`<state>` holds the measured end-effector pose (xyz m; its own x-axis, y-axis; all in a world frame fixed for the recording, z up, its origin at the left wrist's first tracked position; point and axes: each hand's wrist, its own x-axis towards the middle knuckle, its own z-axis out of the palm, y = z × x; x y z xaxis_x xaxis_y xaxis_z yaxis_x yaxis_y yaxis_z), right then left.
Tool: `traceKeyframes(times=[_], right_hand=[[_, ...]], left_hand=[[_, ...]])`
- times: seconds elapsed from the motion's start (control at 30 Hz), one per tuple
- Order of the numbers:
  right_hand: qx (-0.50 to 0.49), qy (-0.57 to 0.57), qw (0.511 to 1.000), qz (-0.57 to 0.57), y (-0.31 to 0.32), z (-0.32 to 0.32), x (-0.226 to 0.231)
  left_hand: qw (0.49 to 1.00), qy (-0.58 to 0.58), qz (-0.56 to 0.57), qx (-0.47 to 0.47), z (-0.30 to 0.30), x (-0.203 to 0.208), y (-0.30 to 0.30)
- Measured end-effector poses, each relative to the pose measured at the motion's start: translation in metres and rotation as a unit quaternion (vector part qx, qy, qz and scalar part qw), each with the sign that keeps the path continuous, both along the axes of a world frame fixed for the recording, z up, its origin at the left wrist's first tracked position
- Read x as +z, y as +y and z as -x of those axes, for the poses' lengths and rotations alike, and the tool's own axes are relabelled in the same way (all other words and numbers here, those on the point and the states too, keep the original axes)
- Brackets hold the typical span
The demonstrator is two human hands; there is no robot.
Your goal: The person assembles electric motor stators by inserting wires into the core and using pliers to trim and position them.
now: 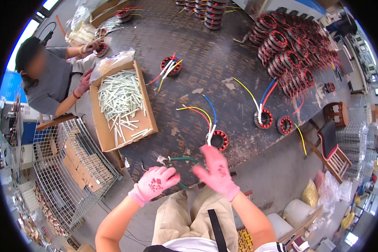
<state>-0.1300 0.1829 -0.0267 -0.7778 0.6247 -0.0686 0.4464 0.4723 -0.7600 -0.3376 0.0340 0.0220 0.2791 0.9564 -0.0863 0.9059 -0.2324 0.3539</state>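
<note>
Wound motor stator [224,139] on the dark tabletop [182,136], its sleeved leads [212,131] pointing away from the wearer, tips fanning leftward. Right hand [217,171]: open, thumb spread, just beside it. Left hand [154,184]: half-curled; grip cannot be told.

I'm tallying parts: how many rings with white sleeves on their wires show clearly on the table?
3: one just beyond your right hand, ring; one farther right, ring; one beside the cardboard box, ring. Others may be hidden in the pile.
</note>
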Motion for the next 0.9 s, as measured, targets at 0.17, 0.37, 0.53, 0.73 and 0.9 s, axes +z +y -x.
traceKeyframes(times=[0.17,0.37,0.53,0.73,0.9], right_hand=[[0.070,-0.004,0.840,0.538,-0.027,-0.025,-0.001],[-0.063,0.129,0.662,0.736,-0.033,-0.074,0.006],[-0.239,0.138,0.618,0.736,-0.021,-0.125,-0.013],[-0.280,0.157,0.613,0.722,-0.006,-0.130,0.006],[-0.232,0.198,0.654,0.692,-0.002,-0.148,-0.004]], left_hand=[[0.993,-0.110,-0.027,-0.037,-0.035,0.017,0.032],[0.925,-0.374,0.023,0.055,-0.071,0.005,0.066],[0.985,-0.129,-0.091,0.065,-0.086,-0.028,0.174],[0.975,0.153,0.148,-0.062,-0.095,-0.100,0.239],[0.994,-0.023,0.081,0.075,-0.071,-0.071,0.211]])
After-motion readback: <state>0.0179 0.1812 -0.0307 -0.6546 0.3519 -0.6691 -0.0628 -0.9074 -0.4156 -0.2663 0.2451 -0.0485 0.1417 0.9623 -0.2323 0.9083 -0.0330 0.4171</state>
